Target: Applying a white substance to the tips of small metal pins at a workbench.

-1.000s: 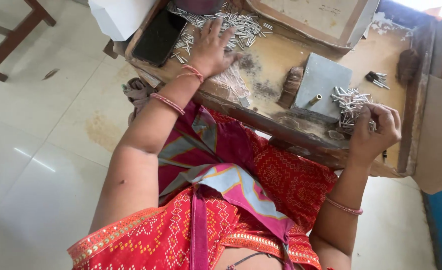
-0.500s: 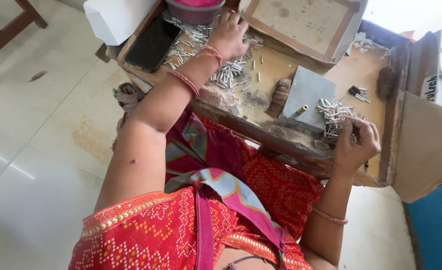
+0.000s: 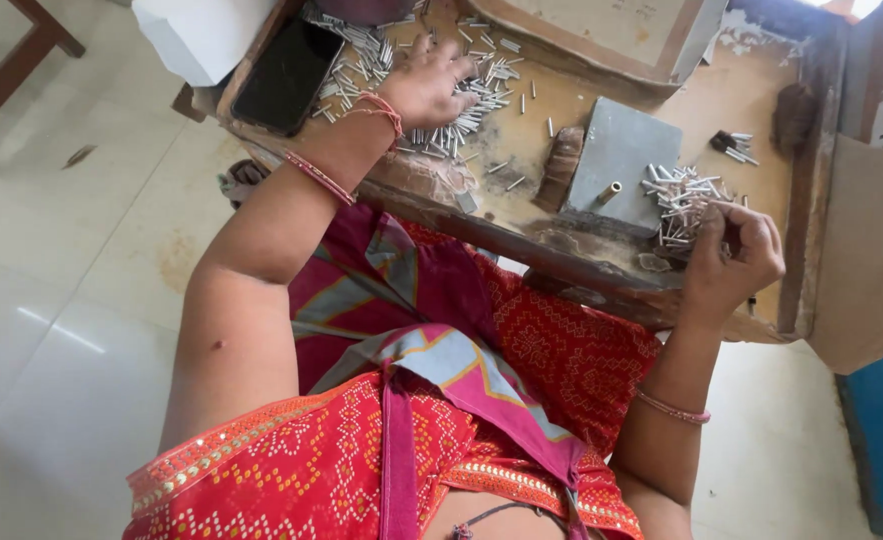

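Observation:
My left hand (image 3: 429, 82) lies palm down on a heap of small white tubes (image 3: 461, 105) at the left of a shallow wooden tray (image 3: 481, 215), fingers curled into the pile. My right hand (image 3: 736, 258) is closed at the tray's right, beside a second pile of white tubes (image 3: 676, 200); whether it holds one is hidden by the fingers. Between the hands sits a grey metal block (image 3: 621, 160) with a short brass peg (image 3: 608, 192) on it.
A black phone (image 3: 286, 75) lies at the tray's left end. A brown wooden piece (image 3: 561, 165) rests by the block. A cardboard box lid (image 3: 601, 30) stands behind, a brown cardboard flap (image 3: 861, 250) at the right. White tiled floor (image 3: 61, 300) spreads left.
My left hand has stayed on the left pile of tubes, shifting slightly among them. My right hand has stayed closed beside the right pile. The view has swung a little.

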